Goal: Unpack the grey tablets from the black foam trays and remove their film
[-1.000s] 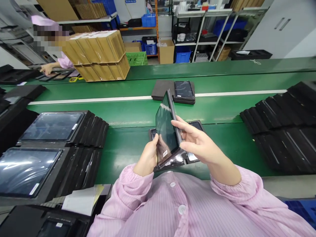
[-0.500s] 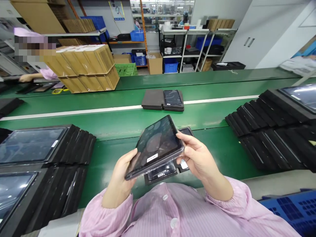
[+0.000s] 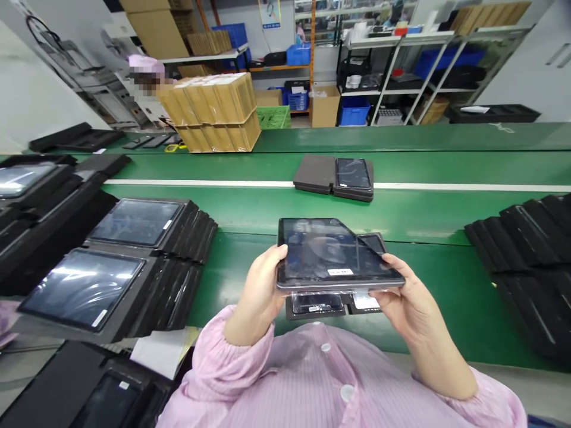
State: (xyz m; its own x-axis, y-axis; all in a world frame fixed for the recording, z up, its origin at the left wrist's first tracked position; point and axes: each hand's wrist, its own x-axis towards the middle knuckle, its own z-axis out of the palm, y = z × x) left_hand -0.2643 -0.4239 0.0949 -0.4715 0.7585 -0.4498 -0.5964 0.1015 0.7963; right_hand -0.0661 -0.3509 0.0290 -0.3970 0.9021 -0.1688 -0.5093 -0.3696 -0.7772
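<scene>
A dark tablet with a small white label near its lower edge is held up level in front of my chest. My left hand grips its left end, thumb on the screen edge and fingers underneath. At the right end my right hand pinches the corner, thumb above and fingers below. Beneath the tablet, partly covered by it, lies a dark tray on the green belt, with more labelled devices in its compartments.
Stacks of black trays bearing tablets stand at my left, and more black trays at my right. Ahead, a foam tray holds another tablet on the green belt. Beyond are brown cartons and a co-worker.
The tablet has gone from tilted to nearly level, both hands still holding it. My view has turned left, bringing more of the left-hand stacks into sight.
</scene>
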